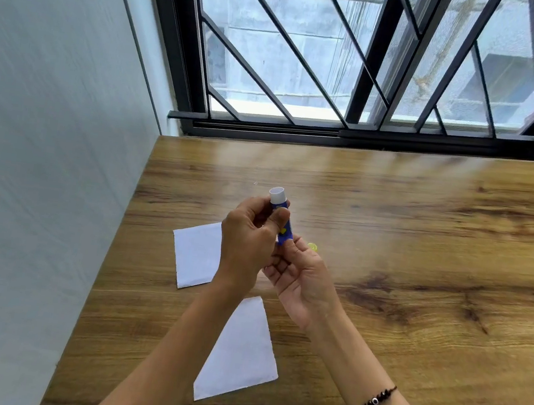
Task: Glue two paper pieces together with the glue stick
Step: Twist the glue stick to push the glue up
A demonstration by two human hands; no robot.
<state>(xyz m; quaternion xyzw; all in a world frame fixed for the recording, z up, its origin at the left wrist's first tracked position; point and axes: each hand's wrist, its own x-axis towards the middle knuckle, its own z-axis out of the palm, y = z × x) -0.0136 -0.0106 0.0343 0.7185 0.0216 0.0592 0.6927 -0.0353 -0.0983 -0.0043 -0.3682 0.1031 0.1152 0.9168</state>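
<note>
Head view: both hands' grip on glue stick (282, 216); left hand (246, 247) half-hides far paper (197, 254).

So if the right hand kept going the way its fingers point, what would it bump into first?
The right hand points up and away at the glue stick, which it already touches. Past that, probably the left hand; depth is unclear.

A single head-worn view looks forward and down from above the near edge of the desk (392, 219), close over it, facing the barred window (312, 55) behind the desk
</note>
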